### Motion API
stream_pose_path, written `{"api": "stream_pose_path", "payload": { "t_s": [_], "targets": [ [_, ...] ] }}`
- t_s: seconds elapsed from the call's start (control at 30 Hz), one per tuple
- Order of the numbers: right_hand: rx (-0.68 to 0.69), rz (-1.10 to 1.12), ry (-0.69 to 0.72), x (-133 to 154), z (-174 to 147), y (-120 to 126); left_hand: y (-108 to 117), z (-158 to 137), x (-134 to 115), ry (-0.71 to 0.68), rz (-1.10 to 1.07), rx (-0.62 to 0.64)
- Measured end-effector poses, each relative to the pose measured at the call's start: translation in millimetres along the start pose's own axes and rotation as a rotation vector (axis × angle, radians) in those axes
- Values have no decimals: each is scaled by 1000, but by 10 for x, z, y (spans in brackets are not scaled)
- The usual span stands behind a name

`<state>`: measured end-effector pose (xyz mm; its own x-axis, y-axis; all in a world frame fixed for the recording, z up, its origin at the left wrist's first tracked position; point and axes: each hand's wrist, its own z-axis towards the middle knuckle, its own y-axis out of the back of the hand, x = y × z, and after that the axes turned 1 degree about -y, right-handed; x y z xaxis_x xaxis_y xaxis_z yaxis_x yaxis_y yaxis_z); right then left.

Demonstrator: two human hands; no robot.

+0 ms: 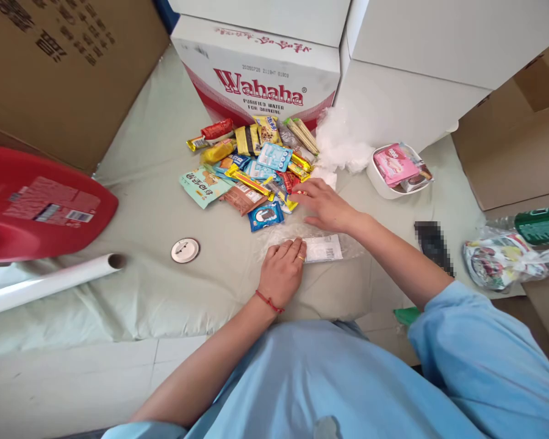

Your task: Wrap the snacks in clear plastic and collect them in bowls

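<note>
My left hand [281, 271], with a red cord on its wrist, lies on a clear plastic bag [354, 247]. Its fingers are stretched out over the bag's edge beside a white label [324, 249]. Just beyond, my right hand [327, 207] hovers at the near right side of a heap of wrapped snacks, fingers apart and nothing visible between them. Closest to those fingertips is a yellow-and-blue wrapper [287, 198]. A blue packet [266, 216], a brown packet [243, 198] and a mint-green pouch [204, 186] form the heap's near edge.
A Wahaha water carton [263, 79] stands behind the heap. To the right are crumpled white plastic [345, 140] and a white tub [384, 183] holding packets. A round badge [185, 250], a white tube [50, 283] and a red container [46, 204] lie left.
</note>
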<state>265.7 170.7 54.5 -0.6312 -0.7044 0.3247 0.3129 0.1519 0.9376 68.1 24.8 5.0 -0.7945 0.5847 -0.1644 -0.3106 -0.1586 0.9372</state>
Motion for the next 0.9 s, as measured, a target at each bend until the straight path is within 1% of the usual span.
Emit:
{"api": "stream_pose_path", "payload": {
  "t_s": [0.07,0.13,0.17,0.23,0.33,0.37,0.43,0.53,0.6,0.7,0.73,0.8,0.87,0.9],
  "targets": [
    [23,54,106,-31,261,-120,-1,-14,-32,0,26,-19],
    [63,95,140,-41,451,-173,-2,-27,-67,10,42,-46],
    [92,109,131,-34,512,-170,0,-33,-85,24,44,-57],
    [163,106,58,8,570,-123,8,-34,-114,56,39,-62],
    [246,49,-132,79,531,-30,22,-13,-131,81,21,-14],
    [259,42,-183,87,500,-6,25,-3,-129,90,12,9],
    [300,80,-240,71,435,35,30,12,-119,125,-4,49],
    [393,160,-238,42,342,115,39,21,-105,184,-9,78],
    [370,145,-198,108,255,183,46,25,-104,212,-19,85],
    [255,77,-149,378,13,230,38,23,-98,253,-55,76],
    [246,55,-140,489,-101,210,29,13,-86,265,-77,71],
    [293,5,-124,683,-358,109,5,-35,-29,277,-166,55],
    [350,-42,-120,799,-607,-47,-5,-129,81,273,-320,11],
    [372,-56,-126,826,-711,-129,2,-190,154,293,-405,-31]
  ]
}}
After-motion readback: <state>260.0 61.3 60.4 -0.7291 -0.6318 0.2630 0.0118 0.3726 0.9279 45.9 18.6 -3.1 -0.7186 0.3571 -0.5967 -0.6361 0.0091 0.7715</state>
